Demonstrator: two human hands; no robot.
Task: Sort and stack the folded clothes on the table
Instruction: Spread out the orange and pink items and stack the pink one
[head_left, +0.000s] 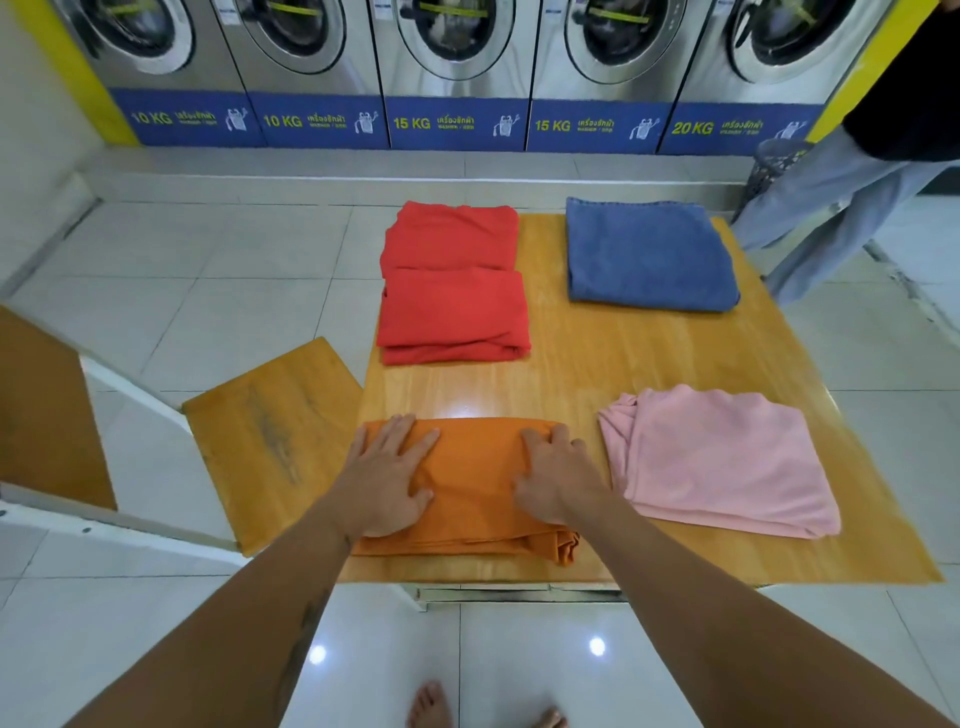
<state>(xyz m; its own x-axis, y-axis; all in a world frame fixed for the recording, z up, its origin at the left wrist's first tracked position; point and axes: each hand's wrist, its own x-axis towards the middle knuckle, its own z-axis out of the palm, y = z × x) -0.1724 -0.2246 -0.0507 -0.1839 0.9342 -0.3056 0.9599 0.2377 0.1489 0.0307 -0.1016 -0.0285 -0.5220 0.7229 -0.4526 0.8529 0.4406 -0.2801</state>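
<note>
1. My left hand (387, 475) and right hand (558, 480) lie flat, fingers spread, pressing on the orange cloth (475, 491) without gripping it; I judge this is to smooth or steady it before lifting.
2. That orange cloth sits at the table's (571, 364) 6 o'clock edge, long axis running 9 to 3, bunched fold ends pointing toward 4.
3. The pink cloth (719, 462) lies just beside it at 4 o'clock, apart and slightly skewed.
4. Farther off, two red cloths (452, 283) overlap at 11 o'clock, long axis 6 to 12, probably a colour pile already started.
5. The blue cloth (649, 257) rests alone at 1 o'clock.
</note>
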